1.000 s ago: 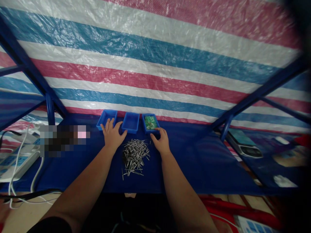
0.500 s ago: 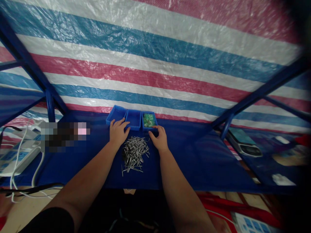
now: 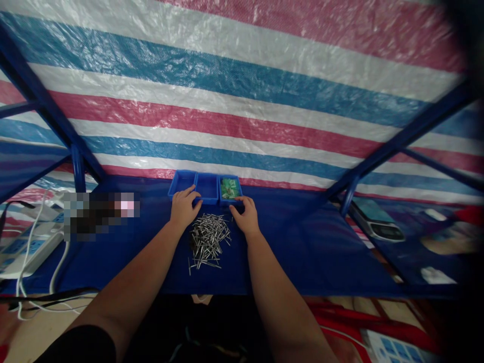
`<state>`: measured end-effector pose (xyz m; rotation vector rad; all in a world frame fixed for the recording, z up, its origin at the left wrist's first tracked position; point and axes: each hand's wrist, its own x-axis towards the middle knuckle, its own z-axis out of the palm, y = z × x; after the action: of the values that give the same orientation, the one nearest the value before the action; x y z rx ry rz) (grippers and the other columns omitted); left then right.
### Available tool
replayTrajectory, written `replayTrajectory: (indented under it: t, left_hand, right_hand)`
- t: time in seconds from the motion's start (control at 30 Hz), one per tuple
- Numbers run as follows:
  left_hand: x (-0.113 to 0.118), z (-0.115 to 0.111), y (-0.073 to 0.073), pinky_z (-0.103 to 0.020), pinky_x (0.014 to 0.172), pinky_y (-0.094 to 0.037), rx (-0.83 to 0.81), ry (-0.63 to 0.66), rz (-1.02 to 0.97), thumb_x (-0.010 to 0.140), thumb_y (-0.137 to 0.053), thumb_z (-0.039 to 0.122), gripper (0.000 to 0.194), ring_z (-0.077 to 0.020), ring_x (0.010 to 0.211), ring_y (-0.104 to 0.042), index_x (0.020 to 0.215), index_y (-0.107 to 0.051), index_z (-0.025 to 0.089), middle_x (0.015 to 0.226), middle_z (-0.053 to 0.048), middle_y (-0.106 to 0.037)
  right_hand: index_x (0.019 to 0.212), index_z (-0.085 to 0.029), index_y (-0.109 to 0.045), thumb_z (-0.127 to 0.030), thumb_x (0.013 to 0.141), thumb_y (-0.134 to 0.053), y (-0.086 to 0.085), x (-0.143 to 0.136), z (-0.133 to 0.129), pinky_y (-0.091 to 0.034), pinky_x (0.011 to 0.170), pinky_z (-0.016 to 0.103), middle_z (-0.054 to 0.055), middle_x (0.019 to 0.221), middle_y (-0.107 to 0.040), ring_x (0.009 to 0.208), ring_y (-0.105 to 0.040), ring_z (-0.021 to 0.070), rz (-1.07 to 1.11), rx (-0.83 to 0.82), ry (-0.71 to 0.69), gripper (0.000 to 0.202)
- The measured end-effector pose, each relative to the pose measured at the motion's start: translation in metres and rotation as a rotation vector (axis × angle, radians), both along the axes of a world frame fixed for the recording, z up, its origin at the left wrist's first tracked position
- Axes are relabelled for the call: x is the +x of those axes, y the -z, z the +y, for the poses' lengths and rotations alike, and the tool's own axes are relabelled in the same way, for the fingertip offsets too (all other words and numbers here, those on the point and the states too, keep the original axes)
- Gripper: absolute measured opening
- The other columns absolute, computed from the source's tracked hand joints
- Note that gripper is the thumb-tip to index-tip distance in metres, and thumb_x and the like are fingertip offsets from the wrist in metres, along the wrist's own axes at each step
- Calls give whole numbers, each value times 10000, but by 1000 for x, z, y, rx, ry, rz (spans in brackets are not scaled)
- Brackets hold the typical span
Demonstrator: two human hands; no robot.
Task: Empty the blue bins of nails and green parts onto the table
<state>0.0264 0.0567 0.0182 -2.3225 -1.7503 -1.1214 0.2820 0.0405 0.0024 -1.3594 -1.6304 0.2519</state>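
Three small blue bins stand side by side at the back of the blue table. The left bin [image 3: 185, 179] and the middle bin [image 3: 207, 186] have nothing visible in them; the right bin [image 3: 230, 202] holds small green-and-white pieces [image 3: 230, 187], too small to name. My left hand [image 3: 183, 207] rests against the front of the left and middle bins, fingers apart. At the front of the right bin is my right hand [image 3: 246, 216], its thumb and fingers spread and touching the rim. Between my hands lies a heap of thin silvery metal rods [image 3: 209, 237].
On the left sit a white power strip [image 3: 30, 249] with cables and a blurred-out object [image 3: 98, 214]. A digital scale [image 3: 378, 222] is at the right, beyond a blue frame post [image 3: 350, 196]. Striped sheeting [image 3: 227, 101] hangs behind the table.
The left bin has turned from a slant to stand nearly in line with the other two. The right bin has straightened a little too. My hands have barely shifted at the bins' fronts.
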Motion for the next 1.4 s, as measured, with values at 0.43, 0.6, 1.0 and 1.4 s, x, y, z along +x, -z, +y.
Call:
replayTrajectory:
  t: [0.43,0.6,1.0,1.4]
  left_hand:
    - [4,13,-2,-470,999,-474,-27,136,-92,851,-704,291,125,-284,1148,-656,962,-709,232,1243,-84,-707]
    - [6,14,-3,-473,1003,-469,-24,134,-75,854,-697,287,122,-284,1146,-652,960,-710,229,1249,-86,-703]
    - [11,6,-3,-477,1032,-419,0,69,8,880,-640,283,183,-289,1193,-618,1047,-695,233,1347,-92,-646]
    - [10,7,-4,-454,1031,-416,-5,78,-21,907,-587,258,211,-276,1194,-622,1095,-679,230,1339,-87,-659]
  right_hand:
    - [1033,-220,-681,-380,817,-687,4,2,1,-476,1026,461,110,1147,-599,1132,-578,283,48,-5,84,269]
    - [1052,-222,-686,-387,821,-678,8,3,2,-478,1027,465,112,1175,-604,1153,-575,284,55,-18,96,284]
    - [1112,-215,-678,-333,832,-634,11,6,6,-465,1056,453,109,1195,-657,1165,-601,271,16,11,79,308]
    - [1258,-222,-585,-374,862,-550,16,10,9,-543,752,403,47,911,-700,668,-616,217,39,-127,100,426]
